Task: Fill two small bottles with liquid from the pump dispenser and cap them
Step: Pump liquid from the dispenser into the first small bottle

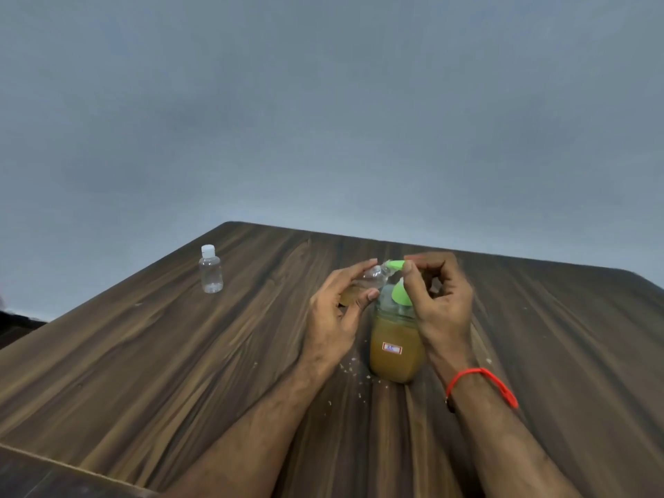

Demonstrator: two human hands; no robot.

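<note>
Forearms enter from the bottom edge, cut off there, the right one wearing a red thread bracelet (483,384). Between them, on the dark wood-grain bench (179,372), stands the clear pump dispenser of amber liquid (395,350); its small red-bordered label is too blurred to read. The right hand (443,300) pinches the green pump head (399,295). The left hand (337,310) grips a small clear plastic bottle (366,282), tilted with its mouth at the nozzle and partly hidden by fingers. Farther left, well apart, a second small clear bottle with a white cap (211,269) stands upright.
</note>
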